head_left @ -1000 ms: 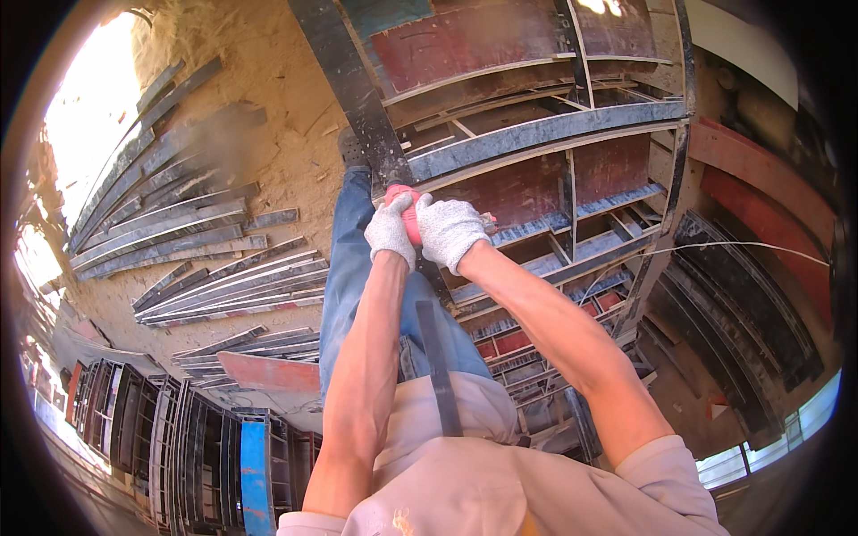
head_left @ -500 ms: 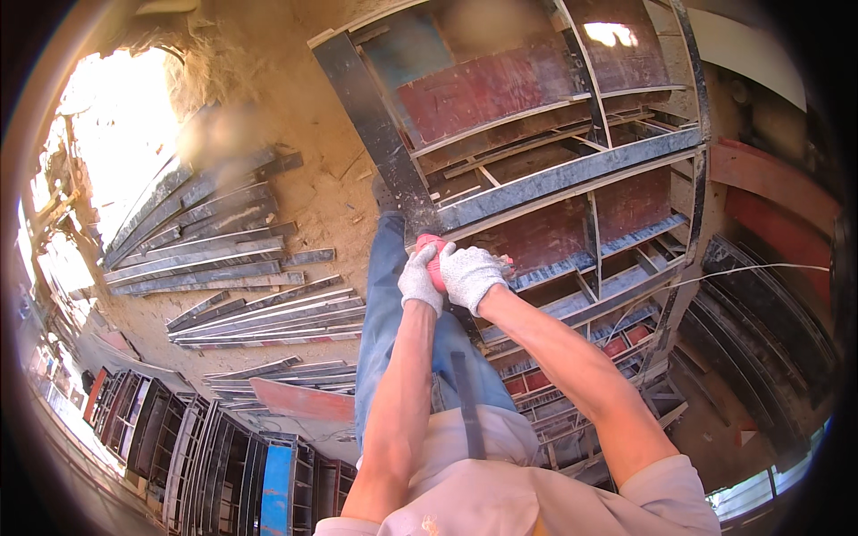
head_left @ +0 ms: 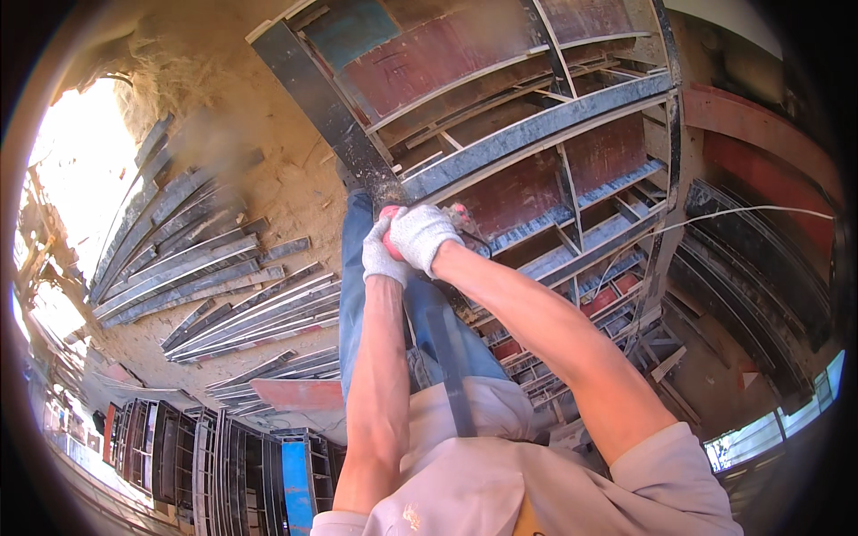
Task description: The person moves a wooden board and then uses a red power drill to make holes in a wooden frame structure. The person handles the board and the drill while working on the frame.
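Note:
Both my hands wear pale grey knit work gloves and grip a red hand-held power tool (head_left: pixel 391 215), mostly hidden by the gloves, so its exact kind is unclear. My left hand (head_left: pixel 382 256) is closed round its near left side. My right hand (head_left: pixel 423 238) wraps over it from the right, and a reddish end shows past the knuckles. The tool is by the lower left corner of a large panel frame (head_left: pixel 536 125), with dark bars and red-brown boards. Whether it touches the frame I cannot tell. My legs in blue jeans (head_left: pixel 359 259) stand beneath and left of the hands.
Several dark metal strips (head_left: pixel 192 268) lie fanned on the dusty ground at left. A reddish board (head_left: pixel 299 396) lies below them. Stacked frames (head_left: pixel 192 456) stand at lower left, one blue (head_left: pixel 297 478). A pale cable (head_left: pixel 760 210) crosses at right, above curved dark panels (head_left: pixel 755 268).
The whole view has shifted, so the frame and my hands appear farther left and higher. My right hand now covers more of the tool and sits closer over my left hand.

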Available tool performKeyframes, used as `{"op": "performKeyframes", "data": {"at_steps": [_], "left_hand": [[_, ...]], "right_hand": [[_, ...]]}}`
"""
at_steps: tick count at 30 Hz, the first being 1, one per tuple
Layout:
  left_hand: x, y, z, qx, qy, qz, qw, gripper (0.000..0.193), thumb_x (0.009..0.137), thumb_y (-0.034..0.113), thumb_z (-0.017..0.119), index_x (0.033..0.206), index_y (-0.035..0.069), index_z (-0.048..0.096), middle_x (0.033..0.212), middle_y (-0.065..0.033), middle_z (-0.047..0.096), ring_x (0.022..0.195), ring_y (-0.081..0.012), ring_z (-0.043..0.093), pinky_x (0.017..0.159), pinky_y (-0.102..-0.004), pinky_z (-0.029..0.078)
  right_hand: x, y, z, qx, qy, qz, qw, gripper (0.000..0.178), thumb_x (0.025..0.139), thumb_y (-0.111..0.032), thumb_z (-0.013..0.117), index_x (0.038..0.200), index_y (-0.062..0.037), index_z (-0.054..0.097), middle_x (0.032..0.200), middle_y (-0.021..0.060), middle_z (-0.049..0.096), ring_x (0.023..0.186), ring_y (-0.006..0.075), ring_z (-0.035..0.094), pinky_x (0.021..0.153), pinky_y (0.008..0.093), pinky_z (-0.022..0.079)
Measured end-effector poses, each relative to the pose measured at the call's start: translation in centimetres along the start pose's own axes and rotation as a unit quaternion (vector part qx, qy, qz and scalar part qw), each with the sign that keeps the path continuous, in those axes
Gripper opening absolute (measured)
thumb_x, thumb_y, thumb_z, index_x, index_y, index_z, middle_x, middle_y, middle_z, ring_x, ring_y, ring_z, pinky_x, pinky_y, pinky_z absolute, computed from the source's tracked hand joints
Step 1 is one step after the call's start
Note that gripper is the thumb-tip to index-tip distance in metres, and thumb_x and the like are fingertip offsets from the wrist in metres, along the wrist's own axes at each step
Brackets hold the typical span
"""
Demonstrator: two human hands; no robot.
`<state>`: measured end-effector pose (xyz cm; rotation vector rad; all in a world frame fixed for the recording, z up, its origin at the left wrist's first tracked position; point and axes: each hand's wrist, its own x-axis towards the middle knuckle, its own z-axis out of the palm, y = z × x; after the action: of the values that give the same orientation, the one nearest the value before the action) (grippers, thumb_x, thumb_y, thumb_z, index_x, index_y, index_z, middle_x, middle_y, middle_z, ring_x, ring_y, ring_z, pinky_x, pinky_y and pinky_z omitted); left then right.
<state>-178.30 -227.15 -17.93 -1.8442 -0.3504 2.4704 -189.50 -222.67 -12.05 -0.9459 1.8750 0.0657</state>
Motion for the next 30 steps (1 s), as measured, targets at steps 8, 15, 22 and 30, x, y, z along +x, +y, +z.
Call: {"op": "performKeyframes", "data": {"at_steps": [8, 15, 22, 30], "left_hand": [[5.7, -0.7, -5.1, 0.116, 0.058, 0.071, 0.989, 0.051, 0.089, 0.009, 0.068, 0.137, 0.003, 0.051, 0.122, -0.0172, 0.065, 0.105, -0.0327, 0.068, 0.092, -0.0482, 0.057], [-1.9, -1.3, -0.2, 0.247, 0.072, 0.113, 0.960, 0.071, 0.085, 0.002, 0.075, 0.148, -0.002, 0.043, 0.130, -0.0146, 0.062, 0.106, -0.0261, 0.067, 0.091, -0.0399, 0.056], [-10.6, -2.2, 1.3, 0.306, 0.051, 0.153, 0.938, 0.091, 0.081, 0.002, 0.079, 0.158, -0.003, 0.031, 0.141, -0.0182, 0.057, 0.119, -0.0240, 0.063, 0.101, -0.0364, 0.052], [-9.6, 7.8, 14.3, 0.387, 0.006, 0.229, 0.893, 0.095, 0.083, 0.007, 0.081, 0.161, 0.000, 0.027, 0.144, -0.0168, 0.055, 0.114, -0.0251, 0.065, 0.092, -0.0379, 0.056]], "right_hand": [[-0.4, 2.1, 1.1, 0.034, -0.023, 0.046, 0.998, 0.030, 0.096, -0.030, 0.053, 0.106, -0.0121, 0.076, 0.097, 0.0194, 0.076, 0.088, 0.0313, 0.076, 0.073, 0.0464, 0.060], [-6.8, 0.7, 3.6, 0.001, 0.051, 0.076, 0.996, 0.054, 0.079, -0.018, 0.069, 0.123, 0.0101, 0.056, 0.088, 0.0226, 0.074, 0.080, 0.0351, 0.075, 0.072, 0.0433, 0.061], [-14.0, -3.2, 0.4, -0.014, 0.115, 0.067, 0.991, 0.063, 0.078, -0.022, 0.073, 0.131, 0.0068, 0.054, 0.094, 0.0192, 0.072, 0.088, 0.0319, 0.073, 0.073, 0.0441, 0.060], [-5.6, -4.4, -11.2, 0.004, 0.233, 0.083, 0.969, 0.055, 0.077, -0.020, 0.074, 0.124, 0.0023, 0.055, 0.095, 0.0182, 0.072, 0.088, 0.0314, 0.074, 0.073, 0.0415, 0.061]]}}
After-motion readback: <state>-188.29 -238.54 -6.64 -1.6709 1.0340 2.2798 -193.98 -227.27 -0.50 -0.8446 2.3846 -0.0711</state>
